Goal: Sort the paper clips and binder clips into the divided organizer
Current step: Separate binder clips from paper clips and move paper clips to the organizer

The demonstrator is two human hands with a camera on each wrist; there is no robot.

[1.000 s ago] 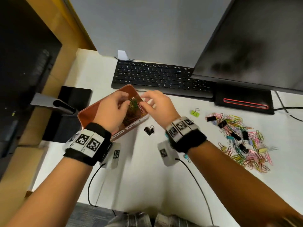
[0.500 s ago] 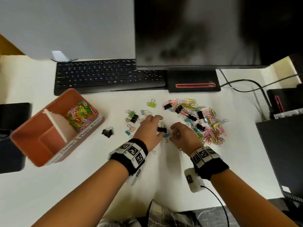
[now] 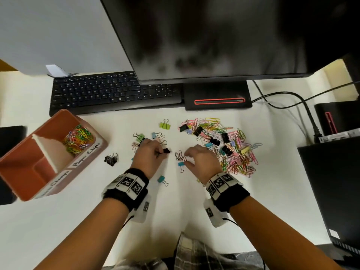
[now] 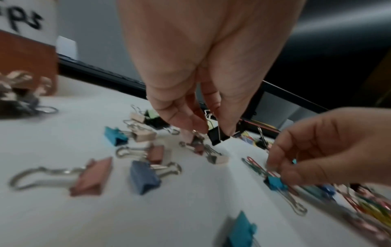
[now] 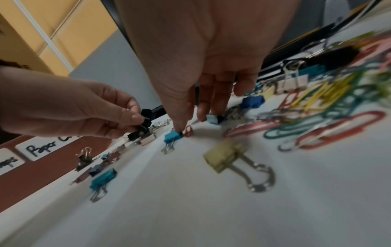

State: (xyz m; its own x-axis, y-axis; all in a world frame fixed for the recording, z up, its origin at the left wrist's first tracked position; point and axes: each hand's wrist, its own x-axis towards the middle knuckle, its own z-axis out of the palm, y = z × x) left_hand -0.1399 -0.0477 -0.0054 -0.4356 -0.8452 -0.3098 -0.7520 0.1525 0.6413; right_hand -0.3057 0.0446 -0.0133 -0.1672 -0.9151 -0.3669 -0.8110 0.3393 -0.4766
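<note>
We've got paper clips (image 3: 78, 140) in the organizer (image 3: 91, 127); most remain on the counter (image 3: 194, 207). Left hand (image 3: 149, 157) pinches a black binder clip (image 4: 217, 137); right hand (image 3: 202, 160) fingers touch a blue binder clip (image 5: 172, 137).

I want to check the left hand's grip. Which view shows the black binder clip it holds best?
The left wrist view: the black binder clip sits close and sharp, pinched by the left hand above the desk. The head view shows it small at the fingertips. The right wrist view shows it from the side, partly behind fingers.
</note>
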